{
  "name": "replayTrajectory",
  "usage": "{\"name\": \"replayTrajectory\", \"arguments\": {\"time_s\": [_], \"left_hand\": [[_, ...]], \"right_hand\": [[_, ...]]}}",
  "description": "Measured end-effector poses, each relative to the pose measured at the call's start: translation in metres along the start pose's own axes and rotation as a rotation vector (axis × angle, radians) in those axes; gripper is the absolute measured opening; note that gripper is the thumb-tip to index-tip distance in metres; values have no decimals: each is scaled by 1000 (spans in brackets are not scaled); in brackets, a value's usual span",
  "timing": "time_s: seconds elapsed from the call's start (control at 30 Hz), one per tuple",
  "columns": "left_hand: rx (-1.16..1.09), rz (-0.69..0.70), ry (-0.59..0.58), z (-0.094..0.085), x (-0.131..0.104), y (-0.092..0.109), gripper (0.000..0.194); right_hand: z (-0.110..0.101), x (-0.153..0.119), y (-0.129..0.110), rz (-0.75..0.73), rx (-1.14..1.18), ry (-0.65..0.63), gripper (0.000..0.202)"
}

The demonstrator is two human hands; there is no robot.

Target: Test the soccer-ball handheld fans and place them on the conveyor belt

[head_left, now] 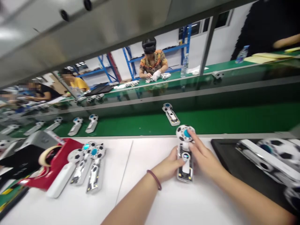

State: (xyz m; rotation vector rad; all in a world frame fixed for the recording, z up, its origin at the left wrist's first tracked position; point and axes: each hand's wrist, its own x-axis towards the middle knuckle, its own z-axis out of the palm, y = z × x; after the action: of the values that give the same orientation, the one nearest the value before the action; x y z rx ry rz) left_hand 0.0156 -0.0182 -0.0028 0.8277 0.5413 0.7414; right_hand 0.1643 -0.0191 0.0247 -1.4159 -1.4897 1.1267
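Observation:
A handheld device, seemingly a small fan with a round football-patterned head [181,133] and an open handle showing its inner parts, is tilted up over the white worktop. My left hand [172,164] is closed around the handle, thumb on the white middle piece, where a small light glows. My right hand [201,153] grips the same fan from the other side, with fingertips on the blue centre of the head and by the neck. A similar fan [172,115] lies just beyond on the green belt. Three more fans [95,176] rest together to the left.
A red tape dispenser [55,165] stands at the left of the white worktop [131,193]. At the right, a black tray [225,178] bears several fans. More fans lie along the green belt [131,123]. Co-workers sit across it, beneath a metal overhead beam [112,40].

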Motion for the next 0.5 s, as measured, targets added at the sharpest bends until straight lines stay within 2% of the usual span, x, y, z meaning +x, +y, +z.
{"name": "replayTrajectory", "arguments": {"time_s": [0.23,0.4,0.5], "left_hand": [[112,-37,-71,-6,-4,5,64],[183,-28,13,-2,-7,8,63],[147,-51,19,2,-7,10,65]], "right_hand": [[1,-5,-4,-87,-2,-69,52],[3,-2,-1,-137,51,-45,50],[4,-1,1,-132,75,-38,49]]}}
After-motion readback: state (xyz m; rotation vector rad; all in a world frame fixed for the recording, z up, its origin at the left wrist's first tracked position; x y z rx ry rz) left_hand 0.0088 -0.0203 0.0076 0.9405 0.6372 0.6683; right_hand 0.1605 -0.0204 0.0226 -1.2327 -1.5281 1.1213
